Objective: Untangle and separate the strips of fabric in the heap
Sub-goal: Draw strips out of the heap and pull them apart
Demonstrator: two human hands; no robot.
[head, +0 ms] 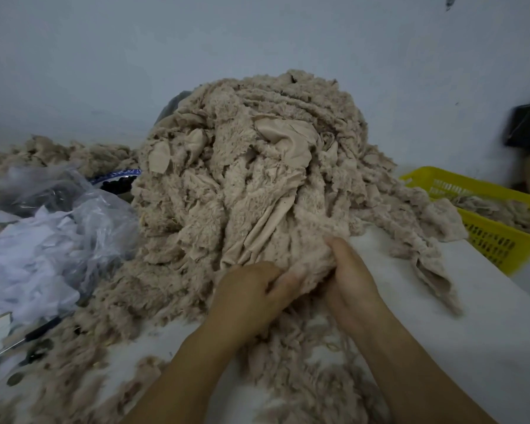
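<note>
Just beyond our grips the heap towers, mostly tangled; our left grip and right grip clutch strips at its near edge. Few lie in the yellow basket rightward; most work remains, we judge.

- heap: beige fuzzy fabric strips, badly tangled, piled high, centre of frame.
- strip: trails off heap's right side, limp, crumpled, right-centre.
- scraps: loose fluffy bits spread flat, btm centre & btm left.
</note>
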